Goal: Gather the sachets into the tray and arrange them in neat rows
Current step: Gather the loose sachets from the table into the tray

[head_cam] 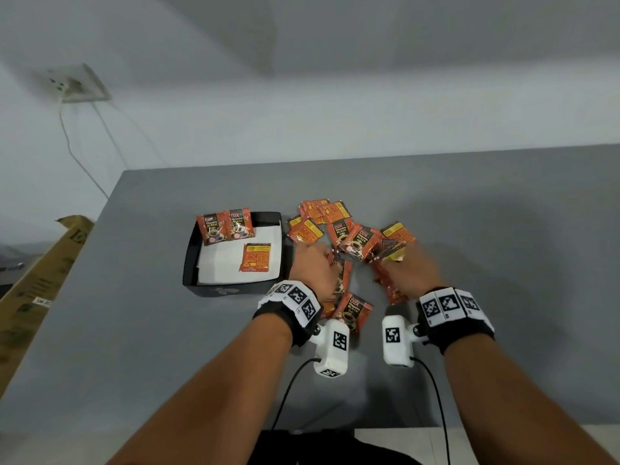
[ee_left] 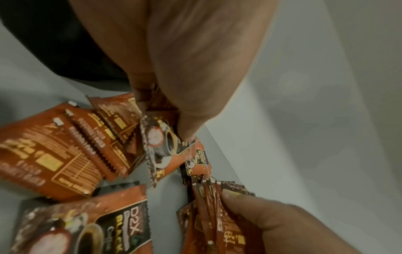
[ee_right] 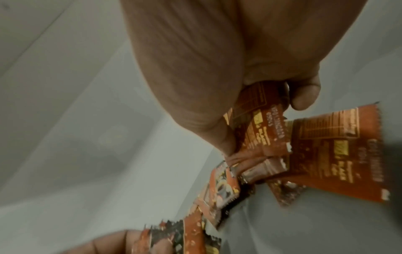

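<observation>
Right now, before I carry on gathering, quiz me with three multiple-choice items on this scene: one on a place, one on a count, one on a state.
1. Where is the tray relative to the loose sachet pile?
A. To its left
B. To its right
C. Under it

2. How many sachets are in the tray?
A. None
B. Three
C. Seven

3. What is the right hand doing?
A. Resting flat and empty
B. Gripping sachets
C. Holding the tray

Answers: 1 A, head view shows it left of the pile; 2 B, two lean on the far wall, one lies flat; 3 B, fingers curl round sachets.
</observation>
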The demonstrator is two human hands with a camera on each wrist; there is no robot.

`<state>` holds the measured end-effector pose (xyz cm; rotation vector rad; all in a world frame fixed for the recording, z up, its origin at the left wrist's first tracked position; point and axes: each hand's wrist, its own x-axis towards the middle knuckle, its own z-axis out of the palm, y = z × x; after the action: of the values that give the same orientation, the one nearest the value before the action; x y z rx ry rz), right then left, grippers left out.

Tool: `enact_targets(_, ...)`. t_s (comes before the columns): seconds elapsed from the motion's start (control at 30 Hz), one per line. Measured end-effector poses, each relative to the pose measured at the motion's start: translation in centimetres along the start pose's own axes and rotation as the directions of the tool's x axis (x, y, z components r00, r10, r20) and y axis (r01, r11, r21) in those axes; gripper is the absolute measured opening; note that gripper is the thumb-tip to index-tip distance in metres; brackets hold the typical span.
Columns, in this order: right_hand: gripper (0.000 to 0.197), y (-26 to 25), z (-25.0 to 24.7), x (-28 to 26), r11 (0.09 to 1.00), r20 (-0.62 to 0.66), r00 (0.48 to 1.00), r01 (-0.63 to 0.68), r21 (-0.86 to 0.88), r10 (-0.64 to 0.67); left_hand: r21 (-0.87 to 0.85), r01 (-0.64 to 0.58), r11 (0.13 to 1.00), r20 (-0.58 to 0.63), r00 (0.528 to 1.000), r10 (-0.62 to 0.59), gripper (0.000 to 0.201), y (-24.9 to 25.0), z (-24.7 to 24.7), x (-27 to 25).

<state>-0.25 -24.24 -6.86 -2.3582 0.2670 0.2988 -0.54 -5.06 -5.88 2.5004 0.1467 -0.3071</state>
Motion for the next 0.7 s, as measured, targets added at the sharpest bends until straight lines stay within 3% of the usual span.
enact_targets(0.17,0.013,-2.4,-1.5,-0.9,0.976,-0.076,0.997,0.026,0.218,-0.01,-0.328,-0.074,0.942,-0.016,0.997,0.073,0.015,-1.1,-2.5,-0.3)
enact_targets(0.3,0.018,-6.3,-0.3,-1.2,0.941,-0.09,0.994,0.093,0.324,-0.067,-0.436,-0.096,0.895,-0.048,0.995,0.083,0.038,-3.1,-7.1,0.1)
enact_targets(0.37,0.017,-9.2,1.0,-1.9,0.94,-0.051,0.98,0.199,0.278,-0.192,-0.334,-0.173,0.927,-0.116,0.983,0.142,0.045,-5.1,-9.8,0.5)
enact_targets(0.43,0.021,-12.1,2.8,-2.3,0.925,0.006,0.948,0.307,0.225,-0.317,-0.127,-0.247,0.961,-0.142,0.963,0.229,0.039,-7.2,-12.4,0.5)
enact_targets(0.53,0.026,-15.4,6.9,-2.0,0.916,0.1,0.911,0.4,0.031,-0.401,0.119,-0.284,0.951,-0.065,0.954,0.293,0.025,-11.0,-14.9,0.3)
enact_targets(0.6,0.018,-16.6,9.8,-1.9,0.894,0.159,0.893,0.438,-0.095,-0.421,0.217,-0.29,0.932,0.006,0.955,0.296,0.023,-13.3,-15.5,0.0)
enact_targets(0.7,0.017,-17.2,13.1,-2.2,0.793,0.278,0.842,0.533,-0.295,-0.463,0.308,-0.292,0.906,0.107,0.956,0.272,0.022,-16.0,-15.7,-0.5)
